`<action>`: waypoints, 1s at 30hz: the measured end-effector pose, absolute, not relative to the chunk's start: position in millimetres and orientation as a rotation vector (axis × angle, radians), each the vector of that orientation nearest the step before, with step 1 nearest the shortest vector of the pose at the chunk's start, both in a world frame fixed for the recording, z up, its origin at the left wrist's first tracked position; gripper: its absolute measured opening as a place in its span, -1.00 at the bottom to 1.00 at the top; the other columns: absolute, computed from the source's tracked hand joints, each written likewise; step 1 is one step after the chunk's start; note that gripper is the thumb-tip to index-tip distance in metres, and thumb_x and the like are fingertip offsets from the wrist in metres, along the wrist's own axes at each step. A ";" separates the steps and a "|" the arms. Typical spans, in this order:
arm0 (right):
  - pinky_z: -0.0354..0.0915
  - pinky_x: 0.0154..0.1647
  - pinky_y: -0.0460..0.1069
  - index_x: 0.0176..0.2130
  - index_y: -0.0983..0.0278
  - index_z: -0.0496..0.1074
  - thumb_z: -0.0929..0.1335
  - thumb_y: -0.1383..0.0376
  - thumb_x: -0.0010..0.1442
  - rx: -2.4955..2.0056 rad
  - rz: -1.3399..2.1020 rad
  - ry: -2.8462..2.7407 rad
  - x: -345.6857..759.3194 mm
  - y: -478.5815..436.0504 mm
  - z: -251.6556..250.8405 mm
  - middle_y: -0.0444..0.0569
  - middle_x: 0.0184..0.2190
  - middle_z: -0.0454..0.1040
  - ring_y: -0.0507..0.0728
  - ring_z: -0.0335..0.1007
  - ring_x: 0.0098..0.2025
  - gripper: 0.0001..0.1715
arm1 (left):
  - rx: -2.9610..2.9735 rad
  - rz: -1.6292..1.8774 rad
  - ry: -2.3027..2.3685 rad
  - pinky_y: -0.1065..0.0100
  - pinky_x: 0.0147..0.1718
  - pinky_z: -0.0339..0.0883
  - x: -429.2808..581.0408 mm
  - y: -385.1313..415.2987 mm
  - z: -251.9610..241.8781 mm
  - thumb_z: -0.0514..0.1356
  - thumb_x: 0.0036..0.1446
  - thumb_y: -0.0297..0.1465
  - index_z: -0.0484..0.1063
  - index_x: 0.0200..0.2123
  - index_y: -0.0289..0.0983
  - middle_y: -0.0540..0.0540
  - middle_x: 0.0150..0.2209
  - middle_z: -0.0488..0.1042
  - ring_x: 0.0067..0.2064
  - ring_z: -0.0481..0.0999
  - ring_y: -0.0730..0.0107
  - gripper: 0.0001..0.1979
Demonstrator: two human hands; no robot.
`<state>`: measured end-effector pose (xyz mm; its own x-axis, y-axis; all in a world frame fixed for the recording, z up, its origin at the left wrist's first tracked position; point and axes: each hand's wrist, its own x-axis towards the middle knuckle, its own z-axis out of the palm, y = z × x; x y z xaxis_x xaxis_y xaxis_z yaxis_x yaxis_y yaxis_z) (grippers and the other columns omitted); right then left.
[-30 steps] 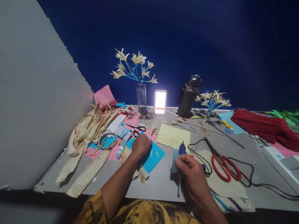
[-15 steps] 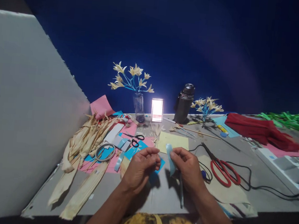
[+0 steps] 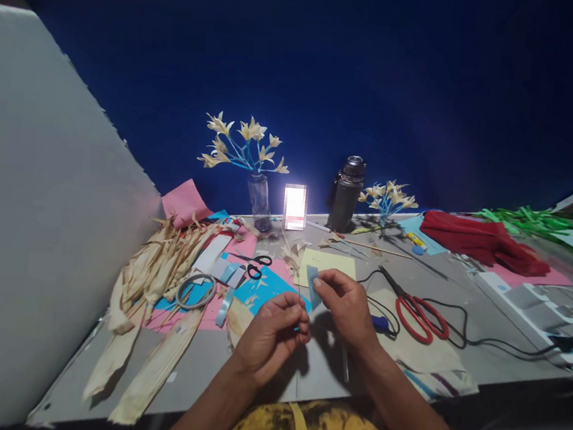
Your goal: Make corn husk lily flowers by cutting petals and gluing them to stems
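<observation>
My left hand point(image 3: 276, 331) pinches a thin wire stem point(image 3: 299, 290). A pale husk flower point(image 3: 294, 254) tops the stem, and the lower end hangs below my fingers. Between the thumb and fingers of my right hand point(image 3: 346, 307) is a light blue strip point(image 3: 312, 284), close beside the stem. I cannot tell whether strip and stem touch. A thin pale rod point(image 3: 345, 366) shows under my right wrist, partly hidden. Behind the hands lies a yellow paper sheet point(image 3: 335, 263); blue paper point(image 3: 265, 287) is left of them.
Dried husks point(image 3: 156, 270), a tape roll point(image 3: 196, 292) and small black scissors point(image 3: 257, 264) lie left. Large red-handled scissors point(image 3: 421, 317), a cable and a power strip point(image 3: 524, 303) are right. A flower vase point(image 3: 260, 203) and dark flask point(image 3: 347, 197) stand behind.
The view has turned slightly right. My right hand has brought the blue strip left, towards the stem. My left hand sits a little lower, and the wire and flower show more clearly.
</observation>
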<state>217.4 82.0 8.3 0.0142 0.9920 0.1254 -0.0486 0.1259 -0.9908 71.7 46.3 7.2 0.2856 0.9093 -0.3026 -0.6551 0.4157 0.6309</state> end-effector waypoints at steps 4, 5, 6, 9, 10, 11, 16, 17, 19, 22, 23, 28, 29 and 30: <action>0.22 -0.39 -0.07 -0.42 0.28 0.47 0.44 0.17 0.05 -1.081 1.160 -1.224 215.5 80.7 6.3 -0.14 -0.50 0.43 0.04 0.27 -0.45 -0.79 | 0.424 1.108 0.705 0.52 -0.47 0.33 73.0 45.1 6.8 0.48 -0.18 -0.46 0.48 -0.42 -0.34 0.00 -0.51 0.45 -0.50 0.41 0.58 -0.74; 0.23 -0.38 -0.07 -0.41 0.28 0.49 0.44 0.17 0.05 -1.081 1.165 -1.225 215.2 80.2 5.8 -0.13 -0.49 0.44 0.05 0.29 -0.43 -0.79 | 0.430 1.111 0.708 0.52 -0.47 0.33 73.5 45.1 6.5 0.48 -0.18 -0.46 0.48 -0.42 -0.34 0.00 -0.52 0.46 -0.50 0.41 0.57 -0.74; 0.25 -0.35 -0.06 -0.39 0.29 0.50 0.43 0.18 0.06 -1.084 1.167 -1.227 215.0 79.8 5.5 -0.12 -0.47 0.47 0.06 0.32 -0.41 -0.80 | 0.438 1.113 0.711 0.52 -0.47 0.33 73.9 45.2 6.1 0.48 -0.18 -0.46 0.48 -0.42 -0.34 0.00 -0.52 0.46 -0.50 0.41 0.57 -0.74; 0.27 -0.30 -0.05 -0.37 0.29 0.53 0.42 0.19 0.06 -1.088 1.175 -1.233 214.8 79.0 5.0 -0.10 -0.45 0.50 0.08 0.35 -0.39 -0.80 | 0.460 1.119 0.730 0.52 -0.48 0.32 75.3 45.4 4.5 0.48 -0.17 -0.44 0.47 -0.40 -0.34 0.00 -0.53 0.47 -0.52 0.42 0.56 -0.73; 0.27 -0.30 -0.05 -0.37 0.29 0.53 0.42 0.20 0.06 -1.088 1.179 -1.234 214.8 78.9 4.8 -0.11 -0.45 0.50 0.07 0.35 -0.39 -0.80 | 0.462 1.121 0.737 0.52 -0.49 0.32 75.8 45.3 3.8 0.47 -0.17 -0.44 0.47 -0.39 -0.34 0.00 -0.53 0.47 -0.52 0.42 0.57 -0.72; 0.27 -0.31 -0.06 -0.37 0.29 0.54 0.42 0.19 0.06 -1.086 1.183 -1.233 214.9 78.8 4.6 -0.11 -0.46 0.49 0.07 0.34 -0.40 -0.80 | 0.461 1.119 0.743 0.51 -0.48 0.32 76.3 45.1 3.2 0.47 -0.17 -0.44 0.46 -0.39 -0.34 0.00 -0.53 0.48 -0.52 0.42 0.57 -0.72; 0.26 -0.38 -0.08 -0.35 0.28 0.54 0.42 0.19 0.07 -1.063 1.227 -1.222 215.0 78.0 1.1 -0.12 -0.47 0.49 0.05 0.33 -0.44 -0.80 | 0.466 1.094 0.748 0.51 -0.49 0.33 79.1 43.8 1.3 0.47 -0.15 -0.44 0.46 -0.38 -0.34 0.00 -0.53 0.48 -0.53 0.43 0.55 -0.72; 0.26 -0.39 -0.08 -0.35 0.28 0.53 0.42 0.19 0.07 -1.055 1.240 -1.218 215.0 77.7 0.4 -0.12 -0.48 0.48 0.04 0.33 -0.46 -0.80 | 0.467 1.093 0.749 0.51 -0.49 0.32 79.6 43.6 1.4 0.47 -0.15 -0.44 0.46 -0.38 -0.34 0.00 -0.53 0.48 -0.53 0.43 0.55 -0.72; 0.26 -0.41 -0.09 -0.35 0.28 0.52 0.42 0.19 0.08 -1.046 1.247 -1.210 215.0 77.2 -0.6 -0.14 -0.50 0.46 0.03 0.31 -0.47 -0.81 | 0.465 1.089 0.756 0.52 -0.50 0.32 80.2 43.2 1.6 0.47 -0.16 -0.44 0.46 -0.38 -0.34 0.00 -0.53 0.47 -0.53 0.43 0.56 -0.72; 0.27 -0.38 -0.09 -0.38 0.28 0.52 0.42 0.20 0.07 -1.052 1.211 -1.209 215.0 76.8 -0.4 -0.14 -0.50 0.45 0.03 0.32 -0.45 -0.83 | 0.462 1.074 0.768 0.52 -0.50 0.32 80.5 43.0 1.4 0.47 -0.17 -0.44 0.46 -0.38 -0.34 0.00 -0.53 0.48 -0.53 0.43 0.55 -0.71; 0.27 -0.38 -0.09 -0.39 0.28 0.52 0.43 0.20 0.06 -1.056 1.203 -1.209 215.0 76.9 -0.2 -0.14 -0.50 0.45 0.03 0.32 -0.45 -0.83 | 0.465 1.071 0.765 0.52 -0.50 0.32 80.4 43.1 1.0 0.47 -0.16 -0.43 0.46 -0.38 -0.34 0.00 -0.53 0.48 -0.53 0.44 0.55 -0.71; 0.27 -0.44 -0.10 -0.37 0.28 0.53 0.43 0.17 0.06 -1.069 1.255 -1.191 215.7 77.7 -1.1 -0.14 -0.51 0.47 0.03 0.31 -0.49 -0.79 | 0.472 1.070 0.742 0.52 -0.50 0.32 80.5 43.5 -0.9 0.47 -0.15 -0.43 0.46 -0.38 -0.34 -0.01 -0.53 0.48 -0.52 0.44 0.55 -0.72; 0.27 -0.45 -0.10 -0.37 0.28 0.53 0.43 0.17 0.06 -1.068 1.263 -1.183 215.9 77.8 -1.6 -0.15 -0.52 0.47 0.03 0.31 -0.49 -0.79 | 0.470 1.067 0.745 0.53 -0.50 0.32 80.7 43.5 -1.0 0.47 -0.16 -0.44 0.46 -0.39 -0.34 -0.01 -0.53 0.48 -0.53 0.43 0.55 -0.72; 0.27 -0.44 -0.11 -0.36 0.28 0.54 0.43 0.18 0.06 -1.064 1.272 -1.176 216.1 77.6 -2.1 -0.15 -0.52 0.47 0.02 0.31 -0.49 -0.80 | 0.469 1.062 0.748 0.53 -0.51 0.32 80.9 43.4 -1.0 0.47 -0.16 -0.44 0.46 -0.39 -0.34 -0.01 -0.54 0.48 -0.53 0.43 0.55 -0.72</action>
<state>216.1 77.6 -2.1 -0.0495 0.9978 0.0446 -0.1228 0.0382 -0.9917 80.9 43.4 -1.0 0.2821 0.9046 -0.3197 -0.6061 0.4263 0.6715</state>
